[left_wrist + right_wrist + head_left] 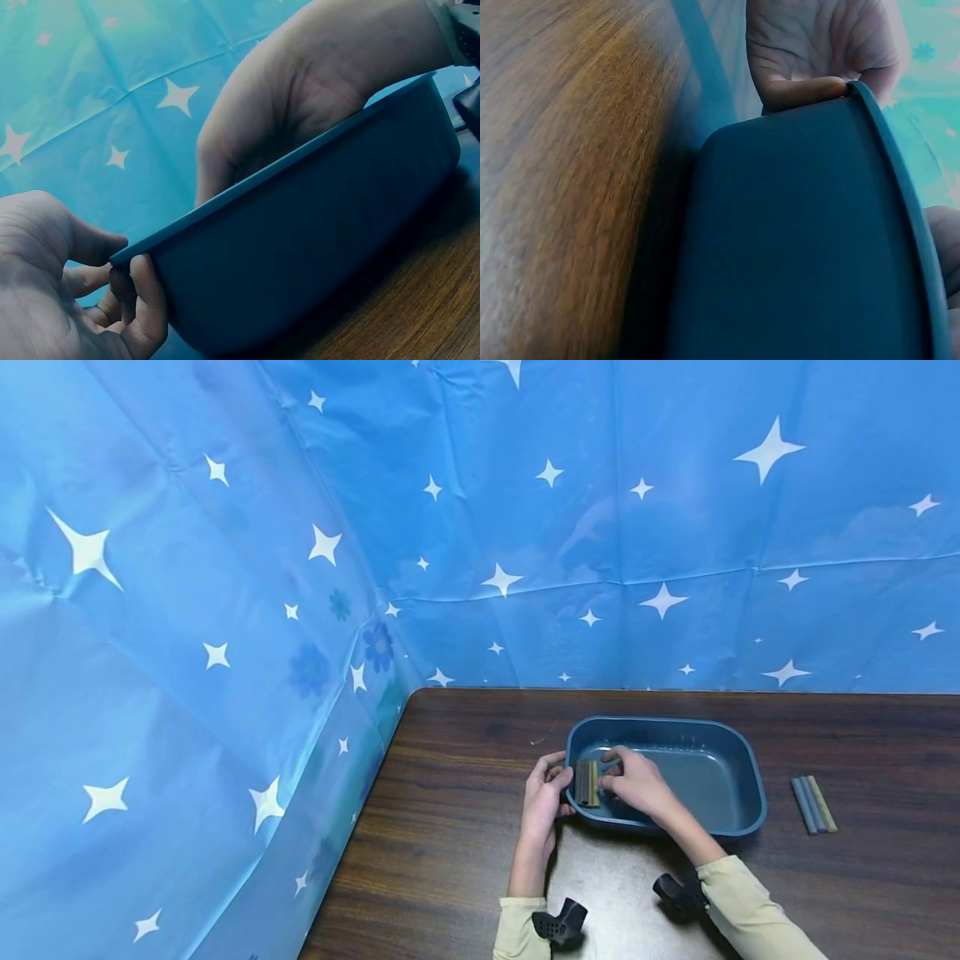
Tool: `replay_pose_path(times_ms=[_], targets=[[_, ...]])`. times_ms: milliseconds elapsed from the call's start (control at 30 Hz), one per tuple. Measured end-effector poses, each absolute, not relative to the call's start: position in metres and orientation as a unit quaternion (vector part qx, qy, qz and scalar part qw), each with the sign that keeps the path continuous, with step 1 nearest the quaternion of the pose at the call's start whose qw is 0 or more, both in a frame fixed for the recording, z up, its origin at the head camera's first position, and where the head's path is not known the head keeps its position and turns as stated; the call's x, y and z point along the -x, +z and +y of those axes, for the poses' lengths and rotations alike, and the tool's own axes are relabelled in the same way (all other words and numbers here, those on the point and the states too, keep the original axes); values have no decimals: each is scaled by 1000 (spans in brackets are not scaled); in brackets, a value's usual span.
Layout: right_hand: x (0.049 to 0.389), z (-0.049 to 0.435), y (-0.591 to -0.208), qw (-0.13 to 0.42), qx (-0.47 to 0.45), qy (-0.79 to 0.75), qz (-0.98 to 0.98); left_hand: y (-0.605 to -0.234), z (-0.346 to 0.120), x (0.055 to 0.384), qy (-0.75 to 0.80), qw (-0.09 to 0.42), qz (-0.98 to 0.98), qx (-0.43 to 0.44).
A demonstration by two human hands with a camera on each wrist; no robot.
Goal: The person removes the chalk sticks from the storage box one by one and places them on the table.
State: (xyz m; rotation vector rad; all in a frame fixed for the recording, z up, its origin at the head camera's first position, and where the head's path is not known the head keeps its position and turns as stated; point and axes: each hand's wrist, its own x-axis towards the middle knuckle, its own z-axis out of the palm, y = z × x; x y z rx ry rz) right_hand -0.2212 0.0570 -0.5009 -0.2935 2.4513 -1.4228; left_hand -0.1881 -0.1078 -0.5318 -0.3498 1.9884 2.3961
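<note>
A dark blue rectangular basin [705, 827] with rounded corners sits on the wooden table. My left hand [542, 797] pinches its left rim, thumb over the edge and fingers against the outer wall. My right hand [637, 785] reaches down into the basin's left end, fingers bent and spread, fingertips right beside a short yellow-green stick [594, 783]. Next to that stick, dark grey-brown sticks [582, 783] lie side by side along the left wall. In the left wrist view the basin wall [300, 247] hides the right fingertips and the sticks.
To the right of the basin, several short blue-grey and yellow-green sticks [813, 805] lie together on the table [885, 877]. Blue star-patterned sheets [637, 527] hang behind the table and along its left edge. Black cameras are strapped to both wrists.
</note>
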Motion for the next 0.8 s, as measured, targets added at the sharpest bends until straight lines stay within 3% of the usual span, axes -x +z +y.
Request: replay_pose_path(times_ms=[800], targets=[[242, 36, -511, 141, 116, -427, 886, -533, -107, 188, 768, 0, 632, 106]])
